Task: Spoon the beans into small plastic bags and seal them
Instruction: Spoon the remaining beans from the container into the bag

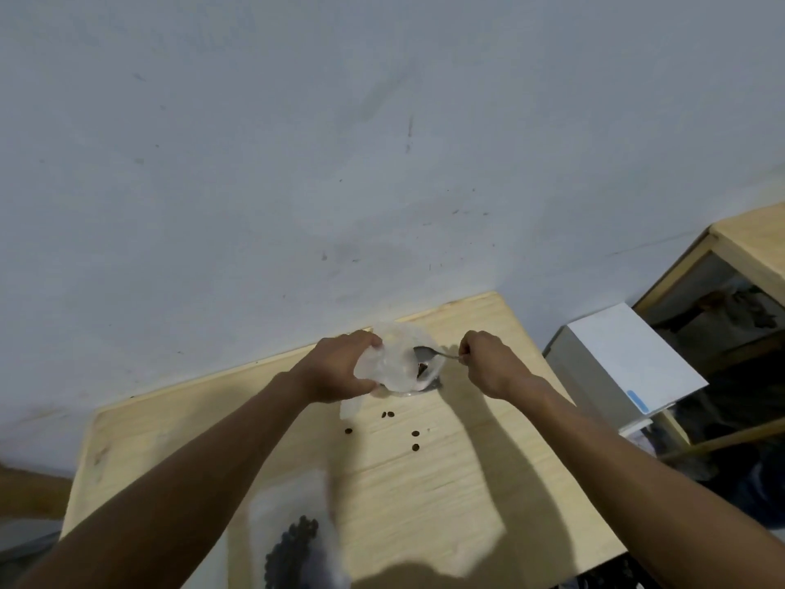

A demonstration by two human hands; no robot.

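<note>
My left hand [340,367] grips a small clear plastic bag [393,359], held open above a clear container [418,386] at the far side of the wooden table [446,482]. My right hand [486,359] holds a metal spoon [433,354] by its handle, with the bowl of the spoon at the bag's mouth. A few dark beans show in the container under the bag. Several loose beans [415,440] lie scattered on the table nearer to me.
A plastic bag holding dark beans [295,546] lies near the table's front edge between my arms. A white box [628,359] stands right of the table, beside a wooden shelf [730,248]. A pale wall rises just behind the table.
</note>
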